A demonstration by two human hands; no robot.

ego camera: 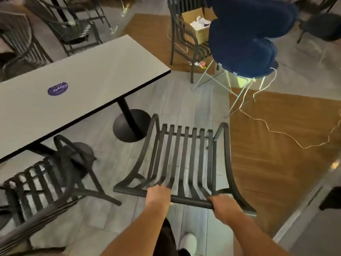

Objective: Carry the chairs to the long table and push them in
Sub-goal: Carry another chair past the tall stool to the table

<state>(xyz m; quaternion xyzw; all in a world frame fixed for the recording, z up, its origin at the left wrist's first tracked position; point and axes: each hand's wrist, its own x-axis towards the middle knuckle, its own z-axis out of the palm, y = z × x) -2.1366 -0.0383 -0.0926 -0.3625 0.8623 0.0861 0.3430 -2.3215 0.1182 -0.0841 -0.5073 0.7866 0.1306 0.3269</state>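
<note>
Both hands clamped on top rail of black slatted chair (181,159): left hand (158,194), right hand (224,206), fingers curled round rail. Chair just beyond hands, near corner of long table (88,76), not under it. Far ahead of right hand, open cardboard box (198,28) on another chair; white items inside, unidentifiable.

Purple round sticker (58,88) on my long table (88,74), white lettering upside down from my side, blurred, can't read it. No other text legible.
</note>
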